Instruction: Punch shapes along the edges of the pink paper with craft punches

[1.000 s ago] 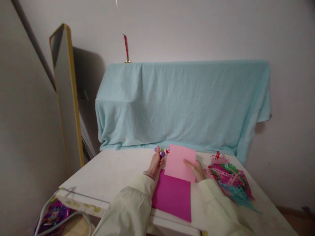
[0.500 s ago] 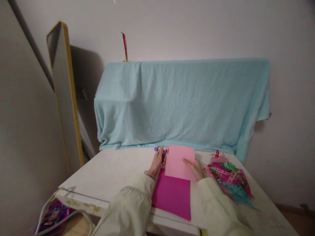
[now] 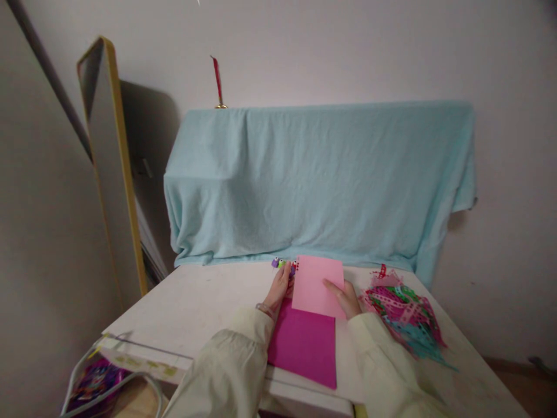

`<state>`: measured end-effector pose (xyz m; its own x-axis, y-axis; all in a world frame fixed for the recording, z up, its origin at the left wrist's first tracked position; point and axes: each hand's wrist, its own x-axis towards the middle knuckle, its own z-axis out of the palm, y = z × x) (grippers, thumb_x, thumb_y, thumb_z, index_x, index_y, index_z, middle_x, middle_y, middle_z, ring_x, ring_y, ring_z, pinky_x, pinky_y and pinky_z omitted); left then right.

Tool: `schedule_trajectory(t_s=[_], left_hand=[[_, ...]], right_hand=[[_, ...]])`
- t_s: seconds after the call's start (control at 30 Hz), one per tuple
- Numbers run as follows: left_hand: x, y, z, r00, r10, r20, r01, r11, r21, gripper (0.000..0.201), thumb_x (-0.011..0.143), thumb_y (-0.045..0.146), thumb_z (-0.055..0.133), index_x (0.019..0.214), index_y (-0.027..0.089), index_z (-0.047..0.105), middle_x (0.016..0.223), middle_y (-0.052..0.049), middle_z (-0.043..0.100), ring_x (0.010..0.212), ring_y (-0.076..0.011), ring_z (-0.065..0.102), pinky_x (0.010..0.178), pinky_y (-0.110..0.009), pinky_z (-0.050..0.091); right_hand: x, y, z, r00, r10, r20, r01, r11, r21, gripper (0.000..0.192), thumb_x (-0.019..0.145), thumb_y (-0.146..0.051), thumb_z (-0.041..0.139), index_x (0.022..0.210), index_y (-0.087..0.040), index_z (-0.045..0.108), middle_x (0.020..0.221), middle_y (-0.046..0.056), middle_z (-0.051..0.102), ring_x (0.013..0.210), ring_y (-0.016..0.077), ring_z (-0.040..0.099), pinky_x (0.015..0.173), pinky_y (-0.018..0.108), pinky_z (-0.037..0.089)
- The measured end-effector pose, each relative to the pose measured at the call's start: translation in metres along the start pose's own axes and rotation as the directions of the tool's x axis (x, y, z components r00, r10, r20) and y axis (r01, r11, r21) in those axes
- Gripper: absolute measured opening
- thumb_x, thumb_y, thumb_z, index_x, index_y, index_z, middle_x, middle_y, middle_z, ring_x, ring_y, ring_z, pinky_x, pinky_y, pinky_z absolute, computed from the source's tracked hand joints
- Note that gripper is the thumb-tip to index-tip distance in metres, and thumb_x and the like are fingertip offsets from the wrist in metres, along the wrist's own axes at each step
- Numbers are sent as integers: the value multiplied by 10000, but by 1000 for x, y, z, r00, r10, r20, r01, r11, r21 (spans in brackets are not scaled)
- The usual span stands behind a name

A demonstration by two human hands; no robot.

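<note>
A light pink sheet of paper [image 3: 315, 278] with a row of small holes at its upper left edge is gripped along its right side by my right hand [image 3: 345, 299], thumb on top. My left hand [image 3: 279, 285] is beside the sheet's left edge, its fingers drawn together; what they hold, if anything, cannot be made out. Small googly-eyed figures [image 3: 278, 263], purple and green, show just past its fingertips, with bits of red and blue partly hidden. Below the pink sheet lies a magenta sheet [image 3: 304, 351], its top end covered, reaching over the table's front edge.
A tangled heap of patterned ribbons [image 3: 404, 313] lies to the right on the white table [image 3: 209, 302]. Light blue cloth [image 3: 322, 180] drapes a bulky shape behind. A tall mirror [image 3: 115, 174] leans at left. Below the left edge is a purple package [image 3: 98, 383].
The view has shifted slightly. My left hand has turned a little, and the green figure shows more clearly past its fingers. My right hand keeps its grip on the pink sheet.
</note>
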<state>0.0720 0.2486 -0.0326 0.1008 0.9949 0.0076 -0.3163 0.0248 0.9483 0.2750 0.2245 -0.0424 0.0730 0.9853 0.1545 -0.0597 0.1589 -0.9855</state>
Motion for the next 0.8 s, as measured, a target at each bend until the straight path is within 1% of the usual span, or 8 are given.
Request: schedule_trajectory(t_s=[0.1,0.27,0.37,0.5,0.63,0.73,0.8], left_hand=[[1,-1,-2,997,43,66,-46,998,46,542,729,741,505,745,209,400,479,96,307,354,-43,241,361,-211,137],[5,-5,-7,996,72,55,-75,996,54,523,755,726,486,752,211,400,489,98,301,354,-39,229,369,-208,115],[7,-8,-8,996,81,49,-83,995,46,515,757,719,490,745,213,394,488,100,296,349,-37,236,370,-206,107],[7,-9,-7,998,53,43,-55,998,29,522,736,720,520,746,213,397,479,102,305,344,-35,241,367,-204,113],[7,-9,-6,999,44,27,-45,999,20,536,709,726,549,766,210,416,469,105,292,342,-33,232,362,-208,113],[8,-9,-6,998,46,34,-48,997,60,532,707,719,559,782,207,438,459,106,294,336,-33,228,358,-212,105],[9,-8,-6,997,68,33,-71,992,103,510,722,699,564,780,204,454,455,102,311,336,-34,235,357,-208,111]], right_hand=[[0,1,0,1000,-3,-10,3,1000,-16,474,685,-476,734,1012,-134,701,1028,110,715,941,283,665,780,359,528],[0,1,-1,1000,-3,-24,3,999,-35,473,693,-478,725,1014,-133,701,1005,107,721,913,288,673,754,361,534],[1,1,-2,1000,-8,-18,8,999,-36,454,702,-469,722,1012,-138,702,1007,103,721,933,286,668,760,353,533],[0,1,-1,1000,-2,-18,2,1000,-27,457,696,-469,726,1014,-142,700,1026,101,717,939,282,667,755,344,537],[-1,-1,0,999,17,-28,-18,1000,-19,471,671,-476,738,989,-130,706,1000,106,723,920,288,671,741,347,541],[-1,-2,1,999,20,-30,-21,1000,-15,472,664,-473,742,982,-127,707,991,107,725,917,289,671,752,353,539],[-1,-2,1,999,2,-33,-3,1000,-16,469,666,-467,742,989,-130,705,999,106,723,932,287,667,771,355,534]])
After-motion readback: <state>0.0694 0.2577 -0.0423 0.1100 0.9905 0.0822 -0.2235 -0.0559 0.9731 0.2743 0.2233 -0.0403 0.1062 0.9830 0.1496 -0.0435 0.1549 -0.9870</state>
